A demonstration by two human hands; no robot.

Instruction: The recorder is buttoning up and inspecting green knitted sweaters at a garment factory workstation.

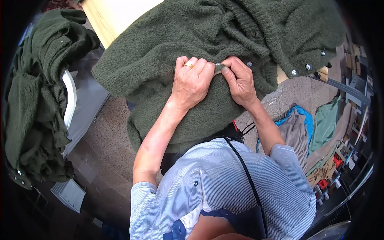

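Knitwear fills most of the view: a fuzzy dark green cardigan (pixel 168 52) lies spread over the pale wooden table (pixel 105 18), its lower part hanging off the near edge toward the person. At the left a heap of the same green knits (pixel 34 100) is piled over a white and grey stand (pixel 82 104). On the speckled floor to the right lie loose garments in blue, grey and green (pixel 310 128).

Both hands meet at the cardigan's front edge. The left hand (pixel 192 82), with a gold ring (pixel 189 65), is closed in a fist-like pinch on a fold of the knit. The right hand (pixel 239 80) pinches the same edge just beside it, thumb and forefinger pressed together on what seems to be a small shiny button (pixel 218 65); the fingers hide most of it, so I cannot be sure. More such buttons (pixel 307 67) glint along the edge farther right.

To do this well, in my judgement, the left hand keeps the knit taut and flat while the right works in small moves at the fingertips, since the loose fuzzy yarn snags and stretches easily.
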